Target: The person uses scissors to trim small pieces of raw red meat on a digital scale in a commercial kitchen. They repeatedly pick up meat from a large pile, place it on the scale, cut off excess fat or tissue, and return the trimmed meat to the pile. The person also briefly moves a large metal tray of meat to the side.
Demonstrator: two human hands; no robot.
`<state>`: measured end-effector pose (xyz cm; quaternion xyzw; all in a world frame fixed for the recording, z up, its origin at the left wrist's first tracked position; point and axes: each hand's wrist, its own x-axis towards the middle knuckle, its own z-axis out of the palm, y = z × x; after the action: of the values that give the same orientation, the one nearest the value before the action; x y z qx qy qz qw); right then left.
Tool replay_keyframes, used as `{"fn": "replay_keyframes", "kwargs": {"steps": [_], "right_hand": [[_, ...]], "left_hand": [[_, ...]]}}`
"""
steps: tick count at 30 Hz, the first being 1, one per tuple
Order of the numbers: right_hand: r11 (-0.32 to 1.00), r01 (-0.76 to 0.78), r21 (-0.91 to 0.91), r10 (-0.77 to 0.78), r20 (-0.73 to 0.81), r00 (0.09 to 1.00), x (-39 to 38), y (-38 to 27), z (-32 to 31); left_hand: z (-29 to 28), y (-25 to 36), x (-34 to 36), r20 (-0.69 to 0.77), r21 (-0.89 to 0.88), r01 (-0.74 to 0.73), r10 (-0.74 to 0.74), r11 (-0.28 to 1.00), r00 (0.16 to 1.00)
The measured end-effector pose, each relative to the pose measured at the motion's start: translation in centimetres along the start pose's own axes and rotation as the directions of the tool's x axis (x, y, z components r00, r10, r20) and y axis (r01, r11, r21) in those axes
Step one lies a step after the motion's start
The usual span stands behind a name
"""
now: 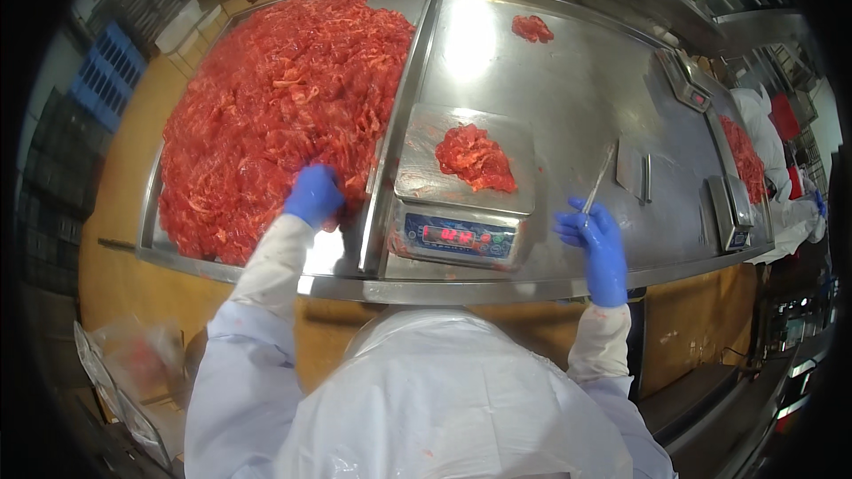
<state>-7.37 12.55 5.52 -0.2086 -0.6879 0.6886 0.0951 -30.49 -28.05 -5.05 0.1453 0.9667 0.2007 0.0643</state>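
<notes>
A large pile of sliced raw red meat [284, 89] fills the left metal tray. My gloved left hand [315, 197] is closed at the pile's near right edge; its fingertips are hidden, so what it grips does not show. To the right stands a digital scale [457, 235] with a lit red display, and a small heap of meat [475, 158] lies on its steel plate. My gloved right hand [599, 247], right of the scale, pinches a slim metal rod-like tool [601, 176] that points up and away over the worktop.
A small meat piece [532, 28] lies on the far part of the steel worktop [568, 80]. A flat metal plate with a handle [633, 170] lies right of my right hand. Two more scales [729, 213] stand at the right edge, near other workers in white [790, 226].
</notes>
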Motion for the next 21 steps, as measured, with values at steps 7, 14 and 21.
{"fn": "replay_keyframes", "kwargs": {"steps": [7,14,21], "right_hand": [[1.000,0.005,0.031,-0.003,-0.055,0.998,-0.5,0.5,-0.6],[0.999,0.031,0.036,-0.030,-0.031,0.999,-0.2,-0.6,0.8],[0.985,-0.164,-0.043,0.166,0.463,0.871,-2.1,1.9,5.8]], "left_hand": [[-13.6,9.0,1.1,-0.003,-0.768,-0.091,0.138,0.634,0.990],[-14.7,18.5,-0.3,-0.072,-0.990,-0.092,0.182,0.103,0.981],[-2.0,13.8,0.7,0.089,-0.867,-0.023,0.200,0.499,0.976]]}}
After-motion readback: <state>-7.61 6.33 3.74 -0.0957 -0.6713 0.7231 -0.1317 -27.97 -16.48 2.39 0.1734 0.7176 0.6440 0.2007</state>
